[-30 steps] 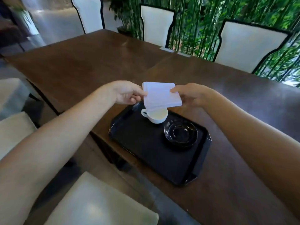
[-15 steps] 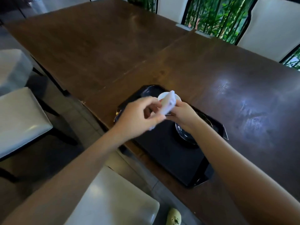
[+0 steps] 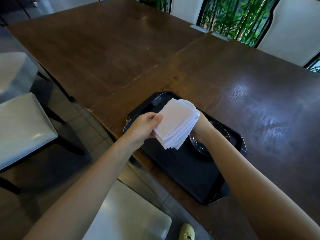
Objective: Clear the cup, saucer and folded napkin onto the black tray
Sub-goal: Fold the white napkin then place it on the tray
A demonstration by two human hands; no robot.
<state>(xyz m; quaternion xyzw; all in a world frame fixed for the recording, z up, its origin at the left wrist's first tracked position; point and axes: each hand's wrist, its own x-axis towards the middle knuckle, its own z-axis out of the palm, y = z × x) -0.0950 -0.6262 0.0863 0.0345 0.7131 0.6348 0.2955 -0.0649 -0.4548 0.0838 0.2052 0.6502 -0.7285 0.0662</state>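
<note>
1. A pale cushioned chair seat [image 3: 22,125] stands at the far left, well apart from the table's edge.
2. The left hand [image 3: 144,129] is closed on the left edge of the folded white napkin [image 3: 176,123] — thumb on top, fingers under it.
3. The napkin is held up above the black tray [image 3: 187,174], tilted, its stacked folds fanning toward the lower right.
4. Just behind the napkin's top edge a sliver of the white cup [image 3: 190,103] shows; the rest is hidden, so how it sits on the tray cannot be told.
5. The right hand [image 3: 201,129] reaches in under the napkin's right side — its fingers are covered by the cloth, and I cannot tell whether it grips or lies open.
6. The dark saucer [image 3: 220,132] lies on the tray, just beside the right wrist and partly hidden by it.
7. The tray rests on the brown wooden table [image 3: 242,87], near its front edge.
</note>
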